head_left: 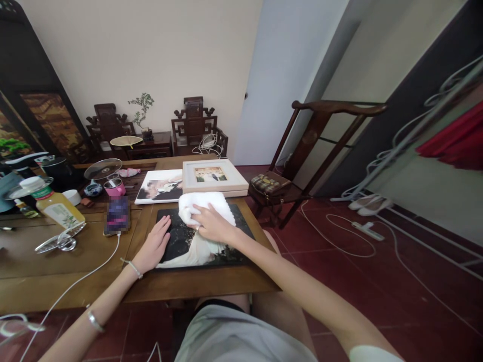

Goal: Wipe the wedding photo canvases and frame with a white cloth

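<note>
Toward the table's (75, 266) left edge a plastic bottle (56, 207) with a green cap holds yellow liquid and lies tilted. Behind it, nearer the middle of the table, are a small white cup (71, 196), a blue-and-white bowl (92, 189) and a pink cup (114, 187); what is in them cannot be made out. A round glass lid (102, 168) rests just behind the pink cup.

The dark photo print (234, 232) lies flat at the table's near right corner, its long side along the near edge. The left hand (153, 246) lies palm down on the print's left border, fingers straight and slightly spread, its grip apart and holding nothing; a thin bracelet circles the wrist. The right hand (212, 225) reaches in from the right edge, forearm low over the print, its grip curled down onto the white cloth (206, 202) and pressing it against the picture. The folded cloth sits on the print's far half, bulging out beyond the fingers toward the far edge.

Just behind the cloth, a framed photo (211, 176) in a pale frame lies flat near the far right corner, with an unframed print (160, 187) beside it on the left. A phone (117, 215) with a white cable lies left of the dark print.
</note>
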A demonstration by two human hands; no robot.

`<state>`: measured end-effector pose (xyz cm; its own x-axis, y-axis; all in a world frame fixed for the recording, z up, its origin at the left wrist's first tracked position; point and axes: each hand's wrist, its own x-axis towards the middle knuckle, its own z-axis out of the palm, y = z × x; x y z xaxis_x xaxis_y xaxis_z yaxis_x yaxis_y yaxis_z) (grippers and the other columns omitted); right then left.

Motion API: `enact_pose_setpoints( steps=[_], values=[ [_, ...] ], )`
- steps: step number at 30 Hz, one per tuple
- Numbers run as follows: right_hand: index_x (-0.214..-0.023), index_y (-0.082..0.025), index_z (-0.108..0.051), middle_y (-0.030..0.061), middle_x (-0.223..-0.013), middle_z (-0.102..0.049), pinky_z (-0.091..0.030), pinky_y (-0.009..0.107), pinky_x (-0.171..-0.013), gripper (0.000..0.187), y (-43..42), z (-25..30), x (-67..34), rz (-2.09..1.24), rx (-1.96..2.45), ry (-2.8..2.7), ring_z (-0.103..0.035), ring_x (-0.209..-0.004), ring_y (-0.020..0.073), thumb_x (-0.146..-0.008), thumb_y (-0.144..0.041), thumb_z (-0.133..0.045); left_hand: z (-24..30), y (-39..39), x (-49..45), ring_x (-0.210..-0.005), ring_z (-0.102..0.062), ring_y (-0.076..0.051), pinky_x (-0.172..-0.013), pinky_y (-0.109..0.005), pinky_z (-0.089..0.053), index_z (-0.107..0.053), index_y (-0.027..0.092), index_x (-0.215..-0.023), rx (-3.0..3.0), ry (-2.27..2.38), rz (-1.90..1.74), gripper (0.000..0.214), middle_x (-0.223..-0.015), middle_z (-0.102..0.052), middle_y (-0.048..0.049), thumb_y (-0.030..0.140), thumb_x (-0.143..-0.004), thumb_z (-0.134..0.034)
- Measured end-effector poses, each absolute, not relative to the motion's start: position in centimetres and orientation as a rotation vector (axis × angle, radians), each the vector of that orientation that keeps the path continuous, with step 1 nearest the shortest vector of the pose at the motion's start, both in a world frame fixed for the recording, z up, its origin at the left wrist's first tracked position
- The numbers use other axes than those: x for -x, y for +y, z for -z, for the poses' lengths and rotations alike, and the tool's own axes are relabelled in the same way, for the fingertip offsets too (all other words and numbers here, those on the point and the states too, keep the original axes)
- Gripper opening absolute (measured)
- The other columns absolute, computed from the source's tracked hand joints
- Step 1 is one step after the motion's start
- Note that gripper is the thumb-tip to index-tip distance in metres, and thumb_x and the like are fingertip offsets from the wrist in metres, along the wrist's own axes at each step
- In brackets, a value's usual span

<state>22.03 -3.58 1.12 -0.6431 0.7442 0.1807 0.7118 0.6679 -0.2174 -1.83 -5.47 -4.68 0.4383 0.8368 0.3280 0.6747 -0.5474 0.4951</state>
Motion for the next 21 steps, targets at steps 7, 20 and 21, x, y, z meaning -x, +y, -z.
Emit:
enact_pose_setpoints(
  steps=[7, 20, 21],
  values=[
    [-0.104, -0.022, -0.064, 0.0049, -0.147, -0.037, -0.014, 0.066, -0.105, 0.03, -11.1, -0.6, -21.3, -0.299, 1.106, -2.623, -0.024, -0.137, 0.03, -0.081, -0.013, -0.047, 4.9, -5.4, 1.9, -0.139, -0.024, -0.022, -0.114, -0.048, -0.022, -0.036, 0.019, -0.14, -2.411, 1.29, -0.797, 0.045, -0.15, -0.031, -0.0101, 0.029, -0.097, -0.028],
    [-0.11, -0.022, -0.061, 0.0097, -0.138, -0.048, -0.022, 0.06, -0.104, 0.027, -6.7, -1.1, -20.0, -0.261, 1.139, -2.612, -0.031, -0.134, 0.0293, -0.089, -0.022, -0.045, 4.7, -5.4, 1.9, -0.139, -0.025, -0.022, -0.115, -0.045, -0.023, -0.038, 0.019, -0.14, -2.439, 1.254, -0.826, 0.045, -0.148, -0.034, -0.0097, 0.028, -0.096, -0.029],
    [-0.11, -0.02, -0.061, 0.0116, -0.134, -0.052, -0.024, 0.059, -0.104, 0.027, -5.4, -1.2, -19.8, -0.239, 1.139, -2.606, -0.033, -0.133, 0.0292, -0.091, -0.024, -0.043, 4.7, -5.4, 1.9, -0.139, -0.025, -0.022, -0.115, -0.045, -0.022, -0.037, 0.02, -0.14, -2.439, 1.251, -0.825, 0.045, -0.148, -0.034, -0.0093, 0.027, -0.096, -0.029]
  ],
)
